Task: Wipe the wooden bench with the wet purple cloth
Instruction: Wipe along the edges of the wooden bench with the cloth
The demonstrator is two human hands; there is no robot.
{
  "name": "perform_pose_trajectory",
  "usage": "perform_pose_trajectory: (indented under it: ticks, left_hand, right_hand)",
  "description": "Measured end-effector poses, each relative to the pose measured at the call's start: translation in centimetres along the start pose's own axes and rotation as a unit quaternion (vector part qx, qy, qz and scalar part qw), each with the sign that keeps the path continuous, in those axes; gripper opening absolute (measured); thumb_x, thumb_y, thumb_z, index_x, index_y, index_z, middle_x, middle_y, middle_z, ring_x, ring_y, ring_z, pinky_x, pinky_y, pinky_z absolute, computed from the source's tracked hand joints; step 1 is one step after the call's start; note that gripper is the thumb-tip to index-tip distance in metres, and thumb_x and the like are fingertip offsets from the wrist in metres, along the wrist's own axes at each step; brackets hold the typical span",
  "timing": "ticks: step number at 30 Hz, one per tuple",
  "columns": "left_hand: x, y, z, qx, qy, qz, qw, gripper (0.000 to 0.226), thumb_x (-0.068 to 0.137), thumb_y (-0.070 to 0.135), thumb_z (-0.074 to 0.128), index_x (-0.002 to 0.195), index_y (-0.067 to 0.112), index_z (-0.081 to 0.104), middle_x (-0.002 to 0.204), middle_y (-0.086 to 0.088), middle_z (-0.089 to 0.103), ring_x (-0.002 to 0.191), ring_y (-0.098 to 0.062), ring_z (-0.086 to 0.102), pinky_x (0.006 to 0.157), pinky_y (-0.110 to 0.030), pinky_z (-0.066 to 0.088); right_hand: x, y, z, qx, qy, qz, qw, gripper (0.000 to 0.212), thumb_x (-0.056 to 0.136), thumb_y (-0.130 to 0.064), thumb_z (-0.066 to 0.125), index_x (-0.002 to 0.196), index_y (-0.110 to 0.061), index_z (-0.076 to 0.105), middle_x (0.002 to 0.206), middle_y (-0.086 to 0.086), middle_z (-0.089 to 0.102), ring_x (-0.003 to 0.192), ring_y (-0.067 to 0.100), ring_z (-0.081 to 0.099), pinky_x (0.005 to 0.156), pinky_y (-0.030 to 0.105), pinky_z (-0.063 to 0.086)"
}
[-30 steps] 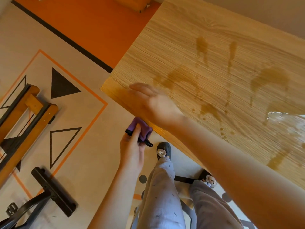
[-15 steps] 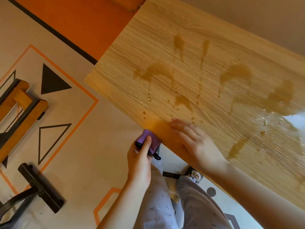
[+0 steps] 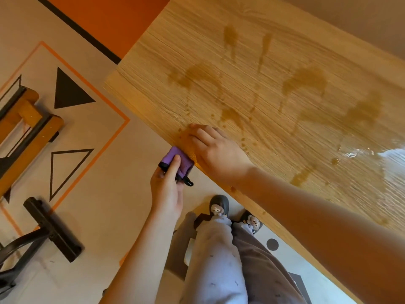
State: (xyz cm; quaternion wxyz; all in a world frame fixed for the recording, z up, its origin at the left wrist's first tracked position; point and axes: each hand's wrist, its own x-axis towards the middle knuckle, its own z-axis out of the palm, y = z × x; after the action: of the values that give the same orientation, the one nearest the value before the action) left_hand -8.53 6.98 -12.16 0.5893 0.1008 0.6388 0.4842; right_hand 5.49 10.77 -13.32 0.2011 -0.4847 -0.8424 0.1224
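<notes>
The wooden bench [image 3: 274, 88] fills the upper right, its light top marked with brownish wet streaks and a shiny puddle at the right. My left hand [image 3: 168, 191] holds the folded purple cloth [image 3: 178, 163], black-edged, against the bench's near side edge, thumb pressed on the cloth. My right hand [image 3: 215, 153] lies flat on the bench top just above the cloth, fingers straight and pointing left along the edge. My right forearm crosses the bench's near edge.
My legs and two slippers [image 3: 219, 205] stand below the bench edge. A patterned floor mat [image 3: 72, 132] with triangles lies at left. A wood-and-metal frame [image 3: 24, 128] and a black metal foot [image 3: 52, 229] stand at far left.
My right hand slid back along the bench top from the corner toward me, then settled flat by the edge. My left hand brought the cloth up against the bench edge.
</notes>
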Motion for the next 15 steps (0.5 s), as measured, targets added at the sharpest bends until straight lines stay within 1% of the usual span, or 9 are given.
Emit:
perform_pose_trajectory:
  ticks: [3,5,8,10,13,15]
  left_hand:
    - [-2.2,-1.8,-0.1,0.024,-0.023,-0.033,0.999,0.022,0.088,0.011,0.062,0.110,0.008,0.063,0.102,-0.007,0.074,0.099,-0.020,0.069,0.082,-0.030,0.054]
    - [-3.8,-3.1,-0.1,0.039,-0.046,-0.062,0.996,0.021,0.089,0.009,0.061,0.110,0.009,0.064,0.104,-0.008,0.074,0.099,-0.019,0.070,0.083,-0.031,0.053]
    - [-4.6,-3.9,-0.4,0.046,-0.065,-0.085,0.993,0.015,0.090,0.006,0.059,0.103,0.010,0.066,0.099,-0.007,0.074,0.095,-0.019,0.071,0.083,-0.033,0.054]
    - [-3.8,-3.2,-0.5,0.046,-0.077,-0.086,0.992,0.017,0.089,0.006,0.060,0.104,0.010,0.066,0.099,-0.007,0.074,0.097,-0.020,0.070,0.084,-0.034,0.053]
    - [-1.8,-1.6,-0.9,0.032,-0.082,-0.062,0.994,0.016,0.090,0.006,0.059,0.103,0.009,0.065,0.094,-0.005,0.074,0.091,-0.016,0.070,0.077,-0.028,0.056]
    - [-0.8,-0.8,-0.9,0.023,-0.087,-0.049,0.995,0.019,0.087,0.009,0.062,0.106,0.009,0.065,0.097,-0.006,0.074,0.091,-0.017,0.070,0.076,-0.027,0.058]
  right_hand:
    - [0.0,0.4,-0.2,0.028,-0.009,0.008,1.000,0.039,0.091,-0.022,0.038,0.112,-0.002,0.063,0.115,0.011,0.063,0.115,0.028,0.056,0.092,0.039,0.048]
    - [0.0,0.6,-0.2,0.060,-0.019,0.018,0.998,0.038,0.091,-0.020,0.038,0.113,-0.003,0.063,0.117,0.010,0.062,0.119,0.027,0.054,0.093,0.040,0.048]
    - [0.2,0.7,-0.3,0.098,-0.024,0.025,0.995,0.037,0.091,-0.019,0.038,0.113,-0.004,0.064,0.119,0.010,0.062,0.120,0.026,0.053,0.094,0.040,0.048]
    - [0.2,0.6,-0.4,0.113,-0.022,0.026,0.993,0.037,0.091,-0.019,0.038,0.113,-0.004,0.064,0.119,0.010,0.062,0.118,0.028,0.054,0.093,0.042,0.048]
    - [0.3,0.6,-0.5,0.112,-0.035,0.035,0.992,0.041,0.092,-0.025,0.037,0.114,-0.004,0.064,0.120,0.011,0.061,0.118,0.028,0.055,0.092,0.044,0.048]
    - [0.3,0.3,-0.8,0.117,-0.042,0.040,0.991,0.045,0.090,-0.029,0.035,0.113,-0.004,0.065,0.119,0.012,0.062,0.116,0.029,0.056,0.092,0.044,0.048]
